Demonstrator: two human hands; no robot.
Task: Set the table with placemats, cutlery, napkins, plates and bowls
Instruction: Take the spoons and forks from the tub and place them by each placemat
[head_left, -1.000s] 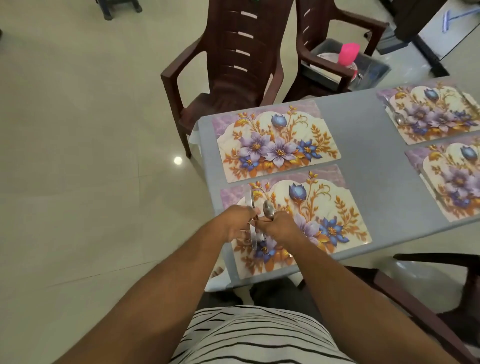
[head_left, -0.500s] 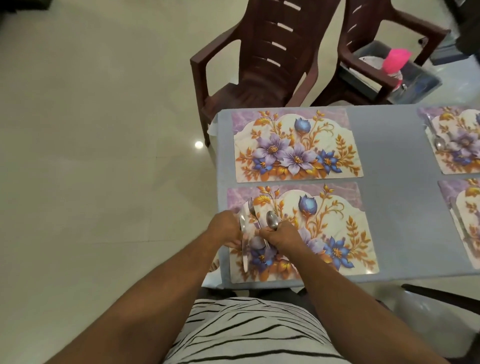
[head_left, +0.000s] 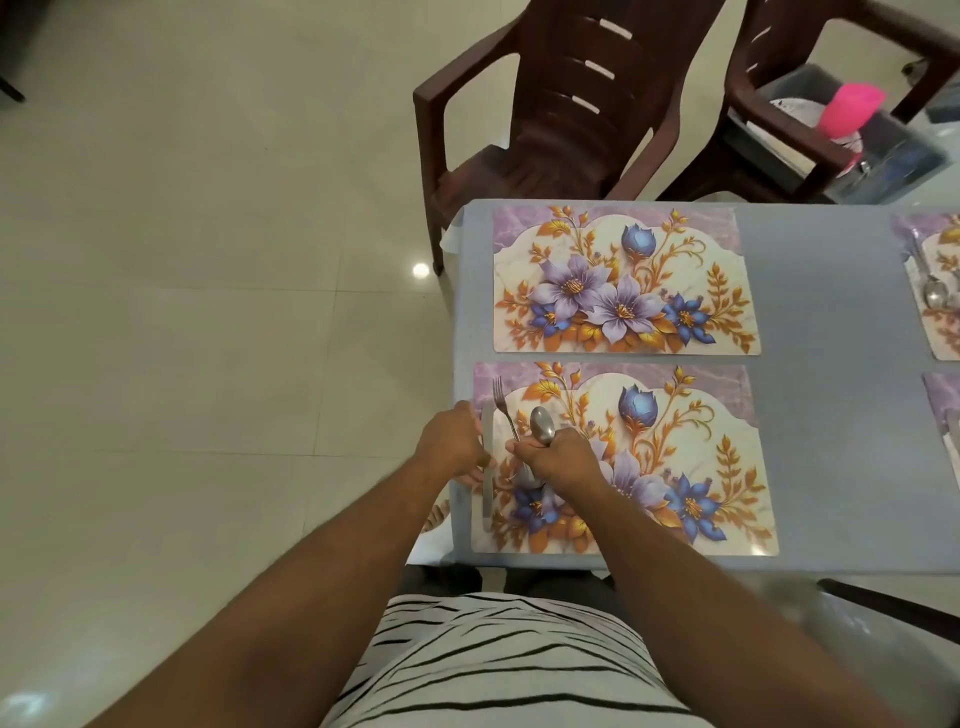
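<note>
Head view showed the left hand (head_left: 451, 441) pinching a knife (head_left: 487, 480) on the near placemat (head_left: 701, 467), lower centre of frame. The right hand (head_left: 558, 457) had its grip curled round a fork (head_left: 505, 410) and a spoon (head_left: 542, 425).

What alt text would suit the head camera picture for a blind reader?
Two bare hands arrange cutlery on the near floral placemat: the left hand grips a steel knife, the right hand holds a steel fork and spoon. Brown plastic chairs stand behind the grey table.

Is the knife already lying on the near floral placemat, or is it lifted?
Lying down: the steel table knife rests flat along the near floral placemat's left edge, with the left hand touching it.
</note>
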